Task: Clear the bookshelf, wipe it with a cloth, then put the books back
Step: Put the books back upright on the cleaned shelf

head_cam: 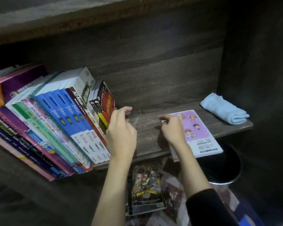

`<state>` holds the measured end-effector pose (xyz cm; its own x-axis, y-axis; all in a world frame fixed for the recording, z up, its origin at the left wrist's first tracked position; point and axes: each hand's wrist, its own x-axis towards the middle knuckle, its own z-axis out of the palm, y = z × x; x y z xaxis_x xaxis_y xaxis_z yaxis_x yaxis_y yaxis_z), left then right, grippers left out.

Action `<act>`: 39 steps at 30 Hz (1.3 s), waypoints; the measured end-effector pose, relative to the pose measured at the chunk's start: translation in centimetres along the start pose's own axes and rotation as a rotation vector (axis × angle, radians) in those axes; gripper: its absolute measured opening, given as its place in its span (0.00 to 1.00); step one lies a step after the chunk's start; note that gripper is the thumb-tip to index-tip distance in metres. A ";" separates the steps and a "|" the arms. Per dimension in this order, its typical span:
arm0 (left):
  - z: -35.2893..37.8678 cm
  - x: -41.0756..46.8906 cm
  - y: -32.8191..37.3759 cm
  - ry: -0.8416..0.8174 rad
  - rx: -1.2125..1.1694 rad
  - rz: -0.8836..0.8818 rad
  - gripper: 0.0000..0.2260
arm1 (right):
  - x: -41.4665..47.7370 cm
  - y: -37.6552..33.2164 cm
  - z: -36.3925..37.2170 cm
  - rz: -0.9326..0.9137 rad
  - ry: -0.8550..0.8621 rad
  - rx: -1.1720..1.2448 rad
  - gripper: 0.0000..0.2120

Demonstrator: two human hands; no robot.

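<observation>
A row of textbooks (59, 121) leans leftward on the left half of the dark wooden shelf (147, 132). At the row's right end stands a small red and black book (104, 105). My left hand (121, 128) is against its outer edge with fingers curled, holding it up. My right hand (171, 128) hovers over the left part of a purple cartoon-covered book (201, 136) that lies flat on the shelf. Its fingers are loosely curled and grip nothing I can see. A folded light-blue cloth (224, 110) rests at the shelf's far right.
Below the shelf's front edge lies a pile of comics (147, 193) on the floor or my lap. A round black stool or bin (222, 165) stands under the shelf's right end. The shelf's dark side wall (255, 62) closes off the right.
</observation>
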<state>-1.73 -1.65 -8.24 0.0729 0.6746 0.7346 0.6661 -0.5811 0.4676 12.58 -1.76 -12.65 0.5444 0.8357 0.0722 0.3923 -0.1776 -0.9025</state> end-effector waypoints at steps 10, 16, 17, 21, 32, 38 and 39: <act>7.0 -3.3 2.7 -0.890 0.213 -0.411 0.19 | -0.7 4.3 -8.4 0.474 0.222 -0.344 0.21; 8.6 -4.0 2.2 -1.064 -0.194 -0.626 0.13 | -0.8 5.6 -9.6 0.468 0.156 -0.229 0.20; 8.5 -3.9 2.2 -1.060 -0.236 -0.649 0.12 | -0.8 5.7 -9.7 0.470 0.153 -0.205 0.20; 8.4 -3.6 2.3 -0.944 -0.368 -0.792 0.16 | -0.6 5.5 -9.3 0.496 0.146 -0.065 0.26; 7.2 -2.5 1.7 -0.724 -0.632 -0.919 0.13 | -1.0 2.1 -7.6 0.446 -0.040 0.639 0.21; 5.6 -0.7 0.5 -0.689 -0.196 -0.489 0.15 | -1.8 -0.3 -7.0 0.111 0.067 0.662 0.19; 4.9 -0.3 0.6 -0.643 -0.149 -0.450 0.18 | -2.0 -0.7 -6.5 0.039 0.088 0.613 0.19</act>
<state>2.27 0.03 -10.64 0.2646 0.9629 0.0530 0.6308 -0.2144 0.7457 16.00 -6.67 -9.38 0.6193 0.7838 0.0457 -0.1122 0.1460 -0.9829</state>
